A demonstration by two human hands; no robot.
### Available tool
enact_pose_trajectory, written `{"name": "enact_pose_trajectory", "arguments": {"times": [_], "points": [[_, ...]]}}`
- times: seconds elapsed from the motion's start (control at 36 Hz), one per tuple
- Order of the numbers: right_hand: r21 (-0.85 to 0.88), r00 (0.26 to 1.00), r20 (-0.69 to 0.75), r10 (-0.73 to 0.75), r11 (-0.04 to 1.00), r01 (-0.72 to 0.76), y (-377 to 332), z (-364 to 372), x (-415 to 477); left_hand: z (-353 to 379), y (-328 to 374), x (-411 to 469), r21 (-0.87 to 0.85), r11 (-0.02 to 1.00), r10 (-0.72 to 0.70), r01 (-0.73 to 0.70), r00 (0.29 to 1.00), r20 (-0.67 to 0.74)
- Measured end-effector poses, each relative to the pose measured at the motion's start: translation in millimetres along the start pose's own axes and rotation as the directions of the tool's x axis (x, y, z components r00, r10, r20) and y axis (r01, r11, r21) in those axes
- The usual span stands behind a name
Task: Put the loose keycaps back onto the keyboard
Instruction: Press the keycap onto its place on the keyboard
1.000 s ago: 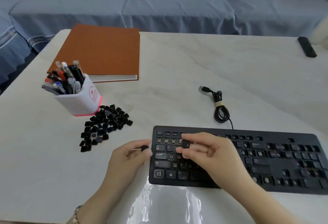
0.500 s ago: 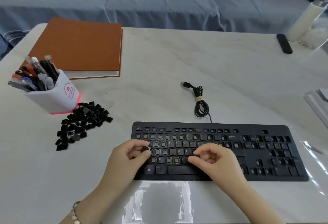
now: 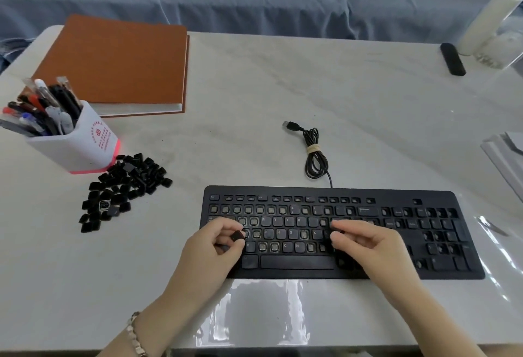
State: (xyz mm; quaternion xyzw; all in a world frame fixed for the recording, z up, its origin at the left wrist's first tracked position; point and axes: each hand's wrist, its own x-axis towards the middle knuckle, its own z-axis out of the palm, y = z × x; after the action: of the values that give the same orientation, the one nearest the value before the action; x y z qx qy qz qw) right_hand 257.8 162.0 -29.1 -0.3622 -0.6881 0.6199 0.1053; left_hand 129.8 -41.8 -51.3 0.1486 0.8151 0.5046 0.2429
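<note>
A black keyboard (image 3: 353, 267) lies near the table's front edge, with several bare key sockets in its letter rows. Loose black keycaps (image 3: 121, 189) are heaped to its left. My left hand (image 3: 212, 252) hovers over the keyboard's left end and pinches one keycap (image 3: 237, 235) between thumb and fingers. My right hand (image 3: 368, 243) is over the middle rows, just right of the K key. Its curled fingertips close on a second keycap (image 3: 328, 236), which they mostly hide, down at the key row.
A white pen holder (image 3: 82, 144) stands behind the pile, and an orange notebook (image 3: 119, 62) lies beyond it. The keyboard's coiled USB cable (image 3: 314, 152) lies behind the keyboard. A black remote (image 3: 452, 59), a bottle (image 3: 486, 22) and papers (image 3: 506, 155) are at the right.
My right hand carried its keycap from the upper left rows down to the row right of K. My left hand moved over the keyboard's left end, still pinching its keycap.
</note>
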Motion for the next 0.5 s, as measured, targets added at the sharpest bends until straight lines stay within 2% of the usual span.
{"name": "enact_pose_trajectory", "arguments": {"times": [0.11, 0.22, 0.33, 0.5], "points": [[0.028, 0.998, 0.049, -0.034, 0.999, 0.033, 4.6, 8.2, 2.8, 0.2, -3.4, 1.3, 0.013, 1.000, -0.003, 0.003, 1.000, 0.007], [-0.154, 0.986, 0.052, -0.158, 0.974, 0.164, 11.8, 17.3, 5.4, 1.1, -5.4, 1.8, 0.022, 1.000, 0.007, -0.007, 1.000, -0.002], [-0.298, 0.955, 0.047, -0.294, 0.908, 0.295, 17.1, 24.7, 7.6, 0.2, -6.7, 1.7, 0.019, 1.000, 0.017, -0.017, 1.000, -0.005], [-0.456, 0.920, 0.083, -0.384, 0.806, 0.378, 29.5, 28.5, 13.6, -0.8, -7.4, 1.0, 0.010, 1.000, 0.027, -0.027, 1.000, 0.000]]}}
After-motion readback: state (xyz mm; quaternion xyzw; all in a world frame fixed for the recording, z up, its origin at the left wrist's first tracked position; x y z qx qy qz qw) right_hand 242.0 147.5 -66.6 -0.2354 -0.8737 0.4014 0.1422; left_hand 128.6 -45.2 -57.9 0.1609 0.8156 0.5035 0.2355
